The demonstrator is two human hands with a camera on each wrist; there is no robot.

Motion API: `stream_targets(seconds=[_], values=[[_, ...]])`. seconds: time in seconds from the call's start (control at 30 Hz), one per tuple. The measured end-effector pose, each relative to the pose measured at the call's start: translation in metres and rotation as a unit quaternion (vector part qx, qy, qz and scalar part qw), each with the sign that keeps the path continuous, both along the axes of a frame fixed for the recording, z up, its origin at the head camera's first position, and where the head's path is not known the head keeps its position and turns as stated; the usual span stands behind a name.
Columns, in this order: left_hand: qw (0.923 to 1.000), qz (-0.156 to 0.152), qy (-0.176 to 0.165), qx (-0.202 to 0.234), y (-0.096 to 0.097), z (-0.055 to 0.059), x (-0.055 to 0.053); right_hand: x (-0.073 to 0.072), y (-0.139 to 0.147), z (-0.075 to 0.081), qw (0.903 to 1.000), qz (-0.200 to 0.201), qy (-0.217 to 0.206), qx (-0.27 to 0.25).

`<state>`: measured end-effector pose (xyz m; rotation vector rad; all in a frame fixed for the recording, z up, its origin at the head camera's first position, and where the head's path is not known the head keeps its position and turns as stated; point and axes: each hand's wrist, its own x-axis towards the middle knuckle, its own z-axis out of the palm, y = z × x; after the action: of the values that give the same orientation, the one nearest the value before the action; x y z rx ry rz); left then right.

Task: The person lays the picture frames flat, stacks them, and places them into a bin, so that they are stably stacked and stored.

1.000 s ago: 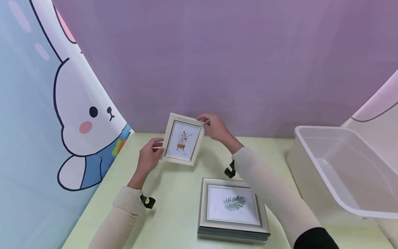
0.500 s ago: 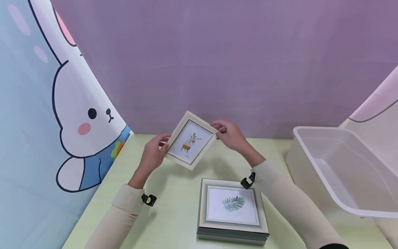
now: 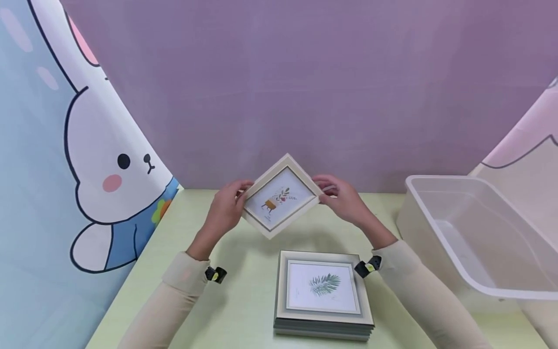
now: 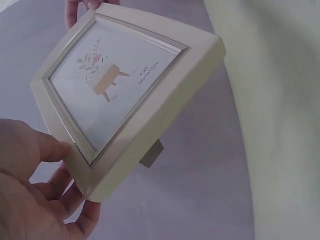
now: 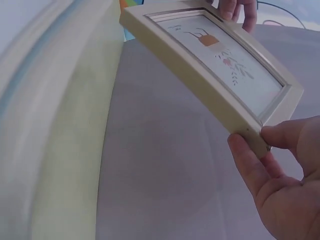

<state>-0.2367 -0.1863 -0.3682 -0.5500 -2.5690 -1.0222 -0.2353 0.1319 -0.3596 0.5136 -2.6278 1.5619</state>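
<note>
Between both hands a small cream picture frame point(image 3: 301, 214) is held up above the table, turned like a diamond, its print of a plant in an orange pot facing me. My left hand point(image 3: 225, 206) pinches its left corner, thumb point(image 4: 55, 149) on the front and fingers behind. At the opposite corner my right hand point(image 3: 344, 199) grips it, thumb point(image 5: 282, 135) on the front edge. A grey tab point(image 4: 152, 153) sticks out behind the frame in the left wrist view. Below lies a stack of larger picture frames point(image 3: 322, 316), the top one showing a green leaf.
On the right of the table stands a large white plastic bin point(image 3: 440, 228). A purple cloth backdrop point(image 3: 279, 87) rises behind the pale green table point(image 3: 244, 300). At the left hangs a blue cloth point(image 3: 39, 194) with a cartoon rabbit.
The small picture frame has turned clockwise from nearly upright to a diamond and shifted right. My right hand has moved right and down with its corner; my left hand has moved right and slightly up.
</note>
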Motion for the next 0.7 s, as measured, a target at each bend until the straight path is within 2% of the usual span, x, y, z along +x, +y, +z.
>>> stream_targets(seconds=[0.2, 0.37, 0.5, 0.7], values=[[0.9995, -0.018, 0.014, -0.023, 0.012, 0.012, 0.004, 0.015, 0.016, -0.007, 0.9996, 0.009, 0.0, -0.025], [0.9981, -0.024, 0.03, -0.048, 0.021, 0.02, 0.008, 0.025, 0.027, -0.017, 0.9997, 0.002, 0.012, -0.021], [0.9938, -0.031, 0.073, -0.078, 0.026, 0.024, 0.01, 0.032, 0.033, -0.024, 0.9995, 0.0, 0.026, -0.019], [0.9828, -0.047, 0.14, -0.111, 0.032, 0.028, 0.011, 0.038, 0.036, -0.032, 0.9988, 0.002, 0.035, -0.034]])
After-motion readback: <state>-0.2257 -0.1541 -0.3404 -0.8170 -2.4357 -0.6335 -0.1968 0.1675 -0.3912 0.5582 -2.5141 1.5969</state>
